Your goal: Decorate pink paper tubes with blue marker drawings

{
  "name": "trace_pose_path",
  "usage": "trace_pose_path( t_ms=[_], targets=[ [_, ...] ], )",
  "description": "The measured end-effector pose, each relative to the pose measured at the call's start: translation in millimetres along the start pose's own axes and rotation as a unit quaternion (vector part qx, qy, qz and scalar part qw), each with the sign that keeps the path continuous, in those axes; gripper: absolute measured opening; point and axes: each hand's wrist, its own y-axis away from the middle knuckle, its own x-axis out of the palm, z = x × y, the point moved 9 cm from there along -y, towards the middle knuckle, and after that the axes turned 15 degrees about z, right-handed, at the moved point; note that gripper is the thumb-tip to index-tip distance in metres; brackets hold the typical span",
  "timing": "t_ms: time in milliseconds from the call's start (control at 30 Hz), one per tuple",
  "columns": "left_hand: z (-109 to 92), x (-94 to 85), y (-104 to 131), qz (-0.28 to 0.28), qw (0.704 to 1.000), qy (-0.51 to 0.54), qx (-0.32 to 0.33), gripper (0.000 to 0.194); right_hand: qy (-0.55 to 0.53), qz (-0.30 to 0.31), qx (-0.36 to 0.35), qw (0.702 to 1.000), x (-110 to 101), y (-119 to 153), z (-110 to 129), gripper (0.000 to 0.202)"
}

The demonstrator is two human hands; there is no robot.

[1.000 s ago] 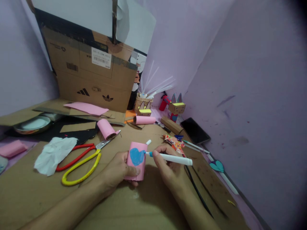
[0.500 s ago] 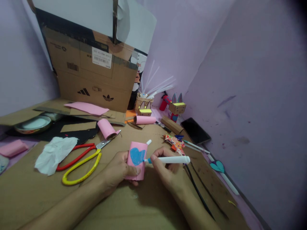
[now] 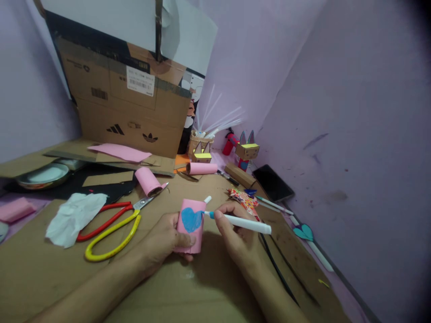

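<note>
Between the thumb and fingers of my left hand is a pink paper-covered tube, held upright. A blue heart is coloured on its front. My right hand is closed around a white marker pen with a blue collar. Its tip touches the tube at the heart's upper right edge. A small white pen cap or pen end shows just behind the tube's top; what it belongs to is hidden.
Scissors with red and yellow handles lie left, beside crumpled tissue. Pink tubes and a cardboard box stand behind. At right are a patterned paper piece, a dark tablet-like slab and black strips.
The marker tip has moved up along the heart's right edge, and the pen's rear end has dropped lower. My left hand holds the tube as before.
</note>
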Motion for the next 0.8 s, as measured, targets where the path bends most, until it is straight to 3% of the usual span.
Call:
trace_pose_path(
  t_ms=[800],
  targets=[
    [0,-0.5,0,0.0,1.0,0.001,-0.001,0.027,-0.026,0.044,0.043,0.998,10,1,-8,0.02]
  ],
)
